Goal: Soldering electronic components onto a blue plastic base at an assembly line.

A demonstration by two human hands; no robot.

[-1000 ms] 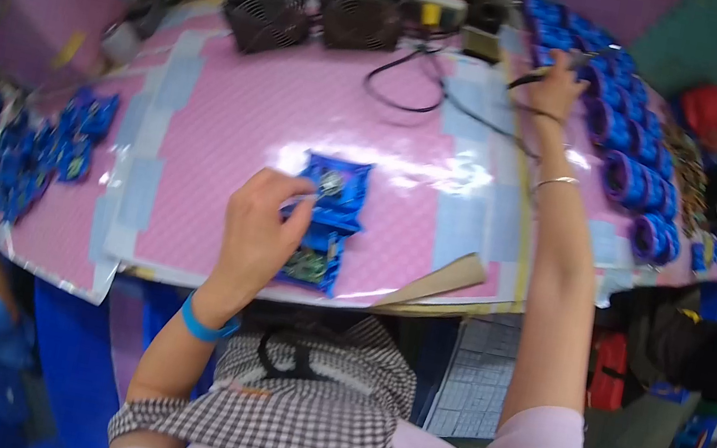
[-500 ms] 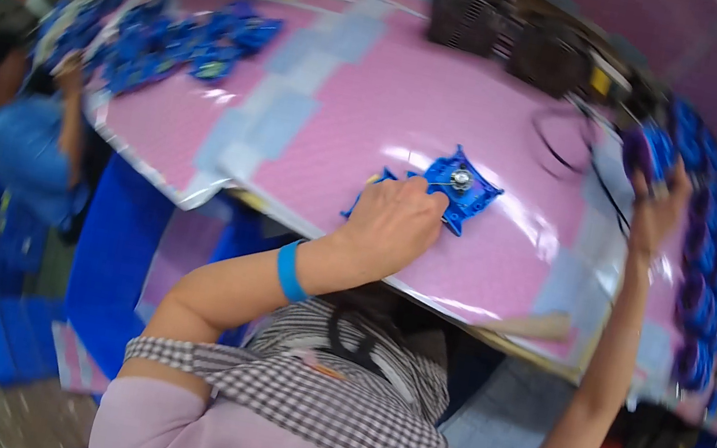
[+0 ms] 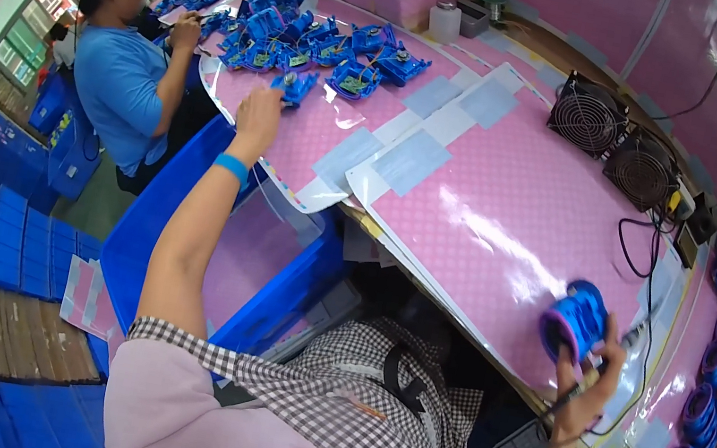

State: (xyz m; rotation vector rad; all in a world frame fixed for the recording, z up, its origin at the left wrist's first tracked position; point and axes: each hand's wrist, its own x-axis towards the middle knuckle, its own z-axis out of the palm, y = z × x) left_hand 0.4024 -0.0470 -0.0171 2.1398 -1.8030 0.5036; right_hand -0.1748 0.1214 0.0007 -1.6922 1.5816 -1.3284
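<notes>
My left hand (image 3: 258,122), with a blue band at its wrist, reaches to the far left. Its fingers are closed on a small blue plastic part (image 3: 294,90) at the near edge of a heap of similar parts (image 3: 313,43), some with green boards and wires. At the right front of the table, my right hand (image 3: 586,391) grips a rounded blue plastic housing (image 3: 576,318) with a purple rim. A slim pen-like tool (image 3: 581,386) also lies in that hand, its kind unclear.
On the right edge stand several blue and purple housings (image 3: 714,364) in a row. Two black fans (image 3: 588,116) sit at the back, a black cable (image 3: 656,252) beside them. A blue bin (image 3: 164,214) is below the table's left edge. A person in blue (image 3: 129,83) works at the left.
My view has turned left. My left hand has gone from the blue parts mid-table to the heap. My right hand has brought the housing from beside the row toward the front edge.
</notes>
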